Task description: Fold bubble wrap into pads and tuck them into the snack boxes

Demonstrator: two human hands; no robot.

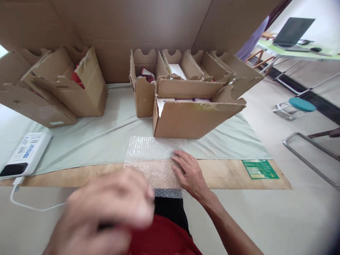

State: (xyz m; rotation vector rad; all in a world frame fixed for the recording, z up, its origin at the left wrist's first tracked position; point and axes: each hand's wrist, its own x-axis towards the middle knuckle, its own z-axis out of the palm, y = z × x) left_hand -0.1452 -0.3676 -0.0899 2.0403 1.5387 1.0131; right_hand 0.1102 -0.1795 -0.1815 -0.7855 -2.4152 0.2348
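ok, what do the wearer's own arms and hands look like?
Right hand: bare, no glove, ring or watch visible; right forearm shows no sleeve. Left hand: ungloved, too blurred for finer detail. Red garment at the torso.

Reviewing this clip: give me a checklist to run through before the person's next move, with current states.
1. Right hand touching the bubble wrap: ok, at its right side.
2. Left hand free of objects: cannot tell, motion-blurred.
3. Bubble wrap fully on the tabletop: not ok, near edge overhangs.
4. White device apart from the wrap: ok, off to the left.
5. Nearest cardboard box not touching the wrap: cannot tell, very close.
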